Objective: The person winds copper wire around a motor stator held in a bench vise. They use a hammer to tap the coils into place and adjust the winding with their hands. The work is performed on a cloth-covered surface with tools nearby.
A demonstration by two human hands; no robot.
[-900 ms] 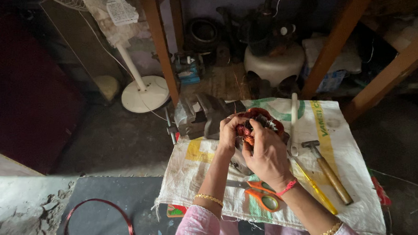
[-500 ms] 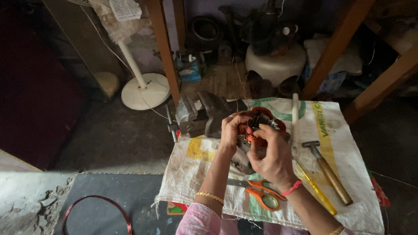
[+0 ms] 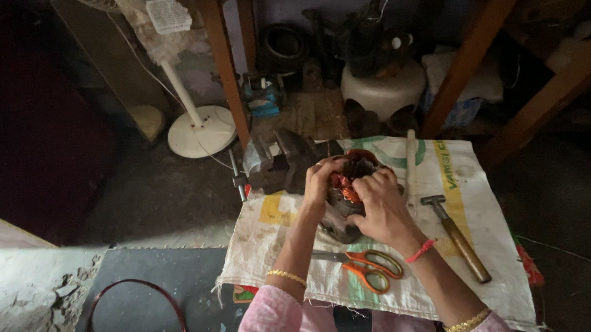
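Note:
My left hand (image 3: 321, 180) and my right hand (image 3: 379, 205) both grip a round motor stator (image 3: 348, 184) with reddish copper windings, held just above a white woven sack (image 3: 466, 179) spread on the floor. The left hand clasps its left rim. The right hand covers its near side, fingers pressed into the windings. Most of the stator's dark metal body shows below the hands; the rest is hidden by my fingers.
Orange-handled scissors (image 3: 368, 267) lie on the sack near my wrists. A hammer (image 3: 456, 235) and a long pale rod (image 3: 410, 162) lie to the right. A grey bench vise (image 3: 279, 161) stands at the sack's far left. A fan base (image 3: 201, 130) and a wire hoop (image 3: 133, 312) lie left.
My right hand has slid down and forward over the stator, covering more of the windings. The left hand keeps its hold on the rim. The view has shifted slightly.

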